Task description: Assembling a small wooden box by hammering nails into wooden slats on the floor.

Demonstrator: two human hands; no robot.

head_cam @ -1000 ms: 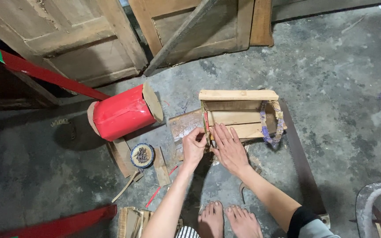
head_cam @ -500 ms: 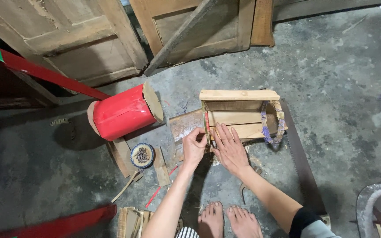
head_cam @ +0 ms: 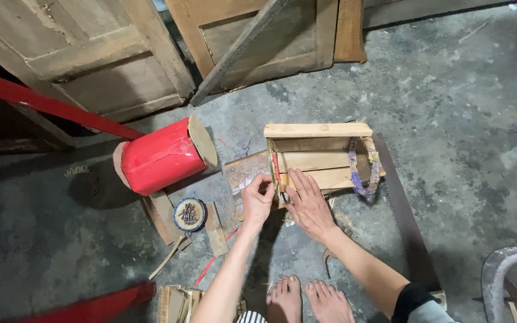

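The wooden box frame (head_cam: 321, 157) is lying on the concrete floor (head_cam: 450, 119), right in front of the person's bare feet (head_cam: 306, 299), and everything else is sitting around it. The right hand (head_cam: 309, 203) is pressing flat and spread open on the frame's near slat, not gripping anything, just pinning it down. The left hand (head_cam: 258, 200) is hovering at the frame's left end with fingertips pinched together, maybe on a nail or something tiny, but honestly I can't tell what, if anything, is in there.

Left of the frame a red cylinder (head_cam: 163, 155) with wooden ends is lying on its side, and below that, still left of the frame, a small round tin (head_cam: 189, 214) of what looks like nails is sitting among wood scraps. A long saw blade (head_cam: 405, 221) is running along the frame's right side, teeth showing.

What's worrying me: the frame is resting on loose offcuts, so it's looking like it could rock or slide if the flat hand eases off. The fingers are also bunching right where the work is happening, so a slip could pinch them. And those bare feet are sitting close to the saw and scraps.

Hard to make out: the purple-ish strap (head_cam: 357, 170) looping the frame's right end, could be cord or tape. The curved grey thing at far right is getting cut off by the edge.
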